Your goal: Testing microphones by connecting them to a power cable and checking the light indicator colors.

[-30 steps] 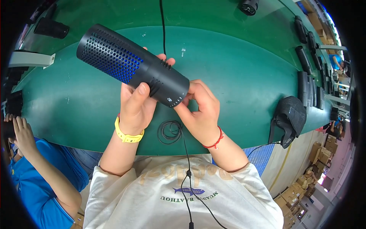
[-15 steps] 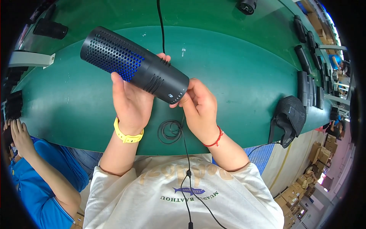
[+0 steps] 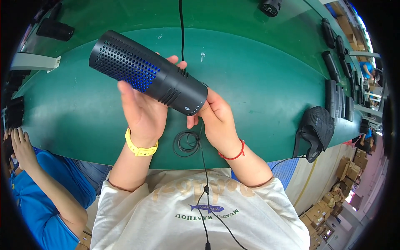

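Observation:
A black cylindrical device [image 3: 166, 85] lies slantwise above the table, its perforated half lit blue inside and a row of small white marks near its lower right end. Underneath it, my left hand [image 3: 146, 112] cradles the body; the thumb stands out in front and the fingertips show behind the far side. At the lower right end, my right hand [image 3: 218, 116] grips the rim, thumb and fingers bent around the end face. What those fingertips touch there is hidden. A thin black cable [image 3: 186, 143] hangs coiled below the device.
A black mesh cap-like item [image 3: 315, 131] sits on the right of the green table [image 3: 258, 112]. Several black devices [image 3: 331, 98] line the right edge. Another black cylinder [image 3: 55, 30] is at the upper left. A black cord [image 3: 182, 25] hangs ahead. A co-worker's hand [image 3: 23, 148] is at left.
The device has shifted very slightly right and down. My left fingers have stretched out farther behind it, and my right fingers have shifted at its end.

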The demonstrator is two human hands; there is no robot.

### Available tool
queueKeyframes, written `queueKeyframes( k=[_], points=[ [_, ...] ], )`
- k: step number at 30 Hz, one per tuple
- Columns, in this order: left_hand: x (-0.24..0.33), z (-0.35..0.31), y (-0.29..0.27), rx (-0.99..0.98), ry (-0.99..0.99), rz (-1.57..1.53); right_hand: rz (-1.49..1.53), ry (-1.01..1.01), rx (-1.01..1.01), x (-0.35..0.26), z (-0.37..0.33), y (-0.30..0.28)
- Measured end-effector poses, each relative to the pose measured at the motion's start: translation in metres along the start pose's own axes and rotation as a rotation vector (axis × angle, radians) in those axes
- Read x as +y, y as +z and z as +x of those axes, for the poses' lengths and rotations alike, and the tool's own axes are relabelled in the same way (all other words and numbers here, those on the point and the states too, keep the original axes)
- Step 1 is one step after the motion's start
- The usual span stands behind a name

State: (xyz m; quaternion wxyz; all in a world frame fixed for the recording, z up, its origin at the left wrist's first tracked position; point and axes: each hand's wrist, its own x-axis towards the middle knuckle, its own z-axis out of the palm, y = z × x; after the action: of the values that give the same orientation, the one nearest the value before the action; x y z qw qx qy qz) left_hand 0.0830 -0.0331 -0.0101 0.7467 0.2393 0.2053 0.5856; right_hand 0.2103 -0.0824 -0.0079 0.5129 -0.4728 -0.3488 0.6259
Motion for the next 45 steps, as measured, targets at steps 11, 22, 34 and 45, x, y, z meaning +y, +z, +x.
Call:
queueKeyframes(
  k=[11,22,34,45],
  points=[
    [-0.004,0.004,-0.010,-0.218,0.111,0.001,0.724,0.295,-0.220,0.000,0.002,-0.010],
    [-0.001,0.005,-0.017,-0.209,0.015,-0.205,-0.566,-0.500,0.077,-0.002,-0.006,-0.001],
    [0.002,0.004,-0.014,-0.159,-0.015,-0.312,-0.592,-0.892,0.136,-0.002,0.000,-0.002],
    [-0.006,-0.005,-0.004,-0.364,-0.101,-0.288,0.574,0.022,0.011,-0.023,0.008,-0.012]
  ],
)
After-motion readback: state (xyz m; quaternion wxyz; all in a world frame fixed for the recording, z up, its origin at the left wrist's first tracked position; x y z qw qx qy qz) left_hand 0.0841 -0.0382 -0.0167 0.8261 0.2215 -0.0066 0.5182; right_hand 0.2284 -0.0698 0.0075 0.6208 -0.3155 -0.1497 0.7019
